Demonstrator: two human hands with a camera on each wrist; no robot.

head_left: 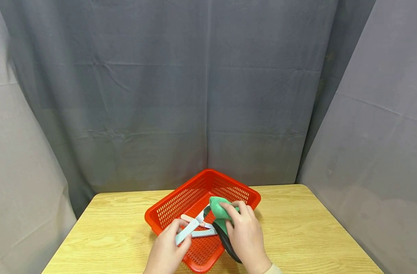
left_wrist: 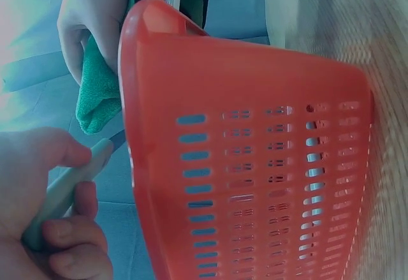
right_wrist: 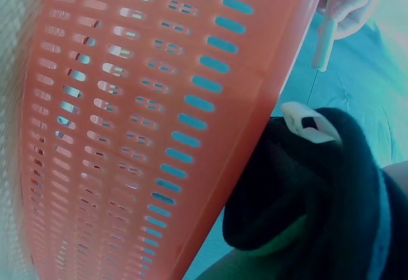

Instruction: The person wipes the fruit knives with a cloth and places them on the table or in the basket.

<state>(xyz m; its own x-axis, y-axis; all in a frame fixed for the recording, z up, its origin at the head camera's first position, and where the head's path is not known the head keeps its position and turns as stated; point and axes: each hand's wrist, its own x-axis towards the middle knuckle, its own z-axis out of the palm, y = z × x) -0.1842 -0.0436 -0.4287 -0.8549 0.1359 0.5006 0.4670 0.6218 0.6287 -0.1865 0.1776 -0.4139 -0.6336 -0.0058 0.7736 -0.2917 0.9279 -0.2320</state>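
In the head view my left hand (head_left: 169, 243) grips the pale blue handle of a folding knife (head_left: 187, 231), above the near left part of a red basket (head_left: 203, 262). Its blade reaches toward a green towelling cloth (head_left: 219, 208); whether the two touch I cannot tell. The cloth is bunched in my right hand (head_left: 245, 232), fingers bent over it, and a black part hangs over the basket's near right rim. The right wrist view shows a white tag (right_wrist: 309, 122) on the black part. Inside the basket lie a pink-handled knife (head_left: 187, 218) and another pale blue handle (head_left: 204, 233).
The slotted basket stands turned at an angle on a light wooden table (head_left: 307, 228). A grey curtain (head_left: 153, 95) hangs behind the table, with lighter fabric (head_left: 376, 152) along the right side and more on the left.
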